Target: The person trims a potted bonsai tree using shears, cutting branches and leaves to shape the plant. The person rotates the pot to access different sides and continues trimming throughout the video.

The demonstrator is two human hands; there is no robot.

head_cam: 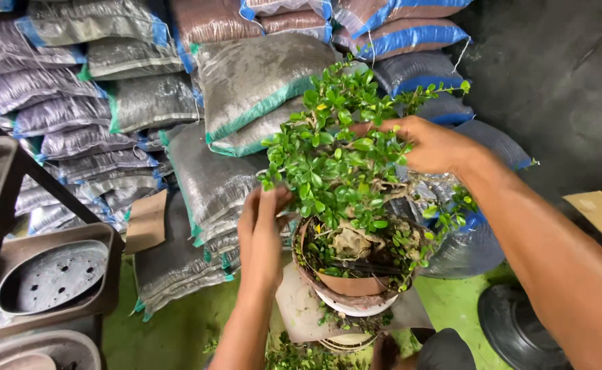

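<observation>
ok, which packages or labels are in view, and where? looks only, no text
Grey sacks: stacked upper left, plump, blue or green edge bands.
Brown sacks: top of pile, blue edges.
Cardboard piece: brown, leaning on left sacks.
Cardboard box: right edge, partly cut off.
No signs or screens.

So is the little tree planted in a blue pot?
No, the small leafy tree sits in a reddish-brown pot, with the left hand and right hand in its foliage.

Stacked sacks wall off everything from nine to one o'clock behind the bonsai; open green floor lies at five, shelving crowds eight.
</observation>
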